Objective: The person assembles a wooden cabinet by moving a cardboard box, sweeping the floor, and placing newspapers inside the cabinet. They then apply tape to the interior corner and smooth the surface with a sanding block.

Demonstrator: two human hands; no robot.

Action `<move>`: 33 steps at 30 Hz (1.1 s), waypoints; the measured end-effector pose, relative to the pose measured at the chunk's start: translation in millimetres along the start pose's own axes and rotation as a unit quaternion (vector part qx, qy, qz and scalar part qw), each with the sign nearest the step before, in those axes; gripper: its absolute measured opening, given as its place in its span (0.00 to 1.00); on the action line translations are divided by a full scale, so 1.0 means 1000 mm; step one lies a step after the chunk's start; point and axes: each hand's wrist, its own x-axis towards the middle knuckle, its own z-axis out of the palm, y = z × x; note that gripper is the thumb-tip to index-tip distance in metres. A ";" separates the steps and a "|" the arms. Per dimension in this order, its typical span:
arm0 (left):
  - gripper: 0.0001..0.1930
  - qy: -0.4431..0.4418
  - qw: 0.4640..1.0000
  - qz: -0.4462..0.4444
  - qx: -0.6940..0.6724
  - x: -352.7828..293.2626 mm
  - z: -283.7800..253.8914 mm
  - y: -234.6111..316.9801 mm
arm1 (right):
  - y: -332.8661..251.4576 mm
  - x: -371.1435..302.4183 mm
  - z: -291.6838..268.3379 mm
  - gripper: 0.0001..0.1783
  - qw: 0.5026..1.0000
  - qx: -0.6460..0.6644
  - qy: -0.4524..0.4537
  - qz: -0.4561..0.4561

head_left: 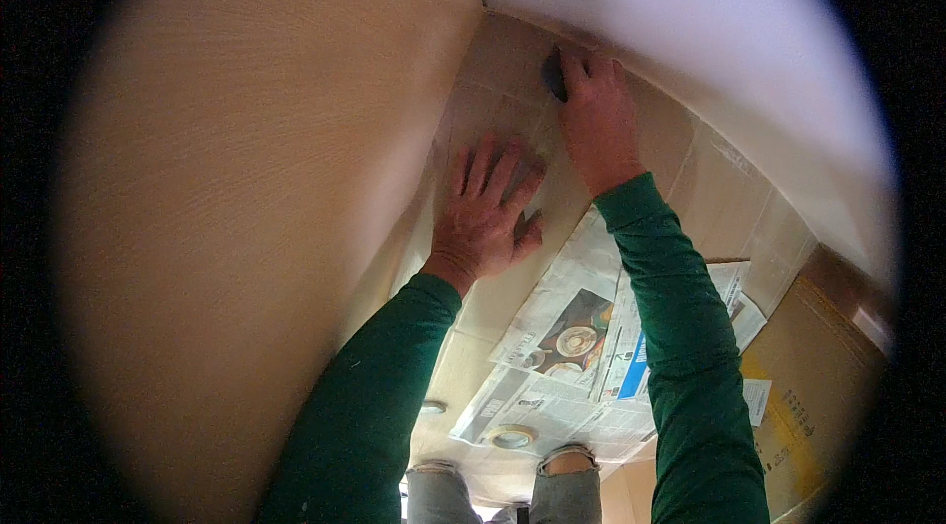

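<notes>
My left hand [483, 223] lies palm down with its fingers spread on a brown sheet [493, 61], which looks like cardboard or heavy paper covering the floor. It holds nothing. Farther off and to the right, my right hand [601, 125] is closed on a dark, rounded, flat thing [554, 75]. Only its left edge shows past the fingers, so I cannot tell its kind. The fingertips of this hand reach the line where the sheet meets the pale wall [690, 31].
A tan wall [246, 130] rises close on my left and meets the pale one in a far corner. Newspaper sheets [512, 347] lie under my right forearm. Near my knees are a tape roll [512, 436] and a small round thing [432, 408]. Cardboard [828, 356] stands at the right.
</notes>
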 end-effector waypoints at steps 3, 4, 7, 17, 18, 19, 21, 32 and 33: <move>0.36 -0.002 1.000 -0.001 0.003 0.000 -0.001 0.000 | 0.005 -0.003 -0.001 0.24 1.000 0.024 0.006 -0.002; 0.36 0.000 1.000 0.000 0.002 0.000 0.000 0.000 | 0.005 -0.005 -0.001 0.25 0.999 0.037 0.002 -0.001; 0.39 -0.007 1.000 0.000 -0.007 -0.002 0.001 0.000 | 0.007 0.010 -0.003 0.25 0.999 -0.002 0.032 -0.024; 0.39 -0.021 1.000 -0.002 -0.003 -0.002 0.001 0.000 | 0.031 0.006 -0.010 0.26 0.998 0.000 0.015 -0.061; 0.39 -0.021 1.000 -0.002 0.000 -0.002 0.001 0.000 | 0.036 0.004 -0.010 0.27 0.997 0.006 0.021 -0.073; 0.39 -0.022 1.000 -0.002 0.003 -0.001 0.001 0.000 | 0.038 0.003 -0.010 0.27 0.996 0.013 0.026 -0.085; 0.38 -0.023 1.000 -0.003 0.005 -0.001 0.001 0.002 | 0.040 0.003 -0.011 0.27 0.997 0.013 0.014 -0.074; 0.38 -0.012 1.000 -0.001 0.001 -0.001 0.000 0.002 | 0.026 0.006 -0.014 0.29 0.999 0.001 0.008 -0.031; 0.38 -0.012 1.000 -0.001 0.002 0.000 0.000 0.002 | 0.025 0.008 -0.012 0.29 1.000 -0.011 0.002 -0.022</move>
